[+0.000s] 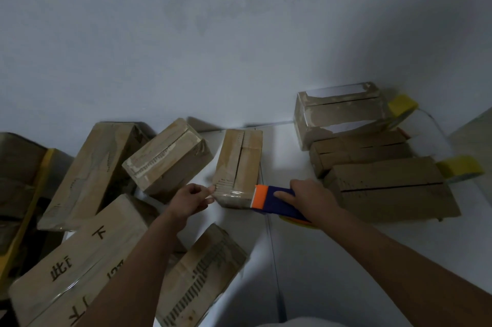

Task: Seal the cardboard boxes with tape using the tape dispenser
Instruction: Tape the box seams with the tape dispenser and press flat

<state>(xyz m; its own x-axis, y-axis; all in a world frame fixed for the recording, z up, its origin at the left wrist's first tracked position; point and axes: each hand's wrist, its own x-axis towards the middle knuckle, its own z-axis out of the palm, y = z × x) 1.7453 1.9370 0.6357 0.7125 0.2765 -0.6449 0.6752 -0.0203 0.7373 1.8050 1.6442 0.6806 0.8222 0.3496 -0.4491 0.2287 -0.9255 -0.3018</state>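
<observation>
A small cardboard box (pixel 238 164) stands on the white floor in front of me, its top seam running away from me. Clear tape shines across its near end. My right hand (pixel 308 197) grips a blue tape dispenser (pixel 277 200) whose orange head presses against the box's near right corner. My left hand (pixel 194 197) touches the box's near left corner with its fingertips, the other fingers curled.
Several cardboard boxes lie piled at the left (pixel 87 172) and near me (pixel 202 273). Three more boxes (pixel 386 185) are stacked at the right, with yellow tape rolls (pixel 402 107) beside them. A pale wall (pixel 213 34) stands behind.
</observation>
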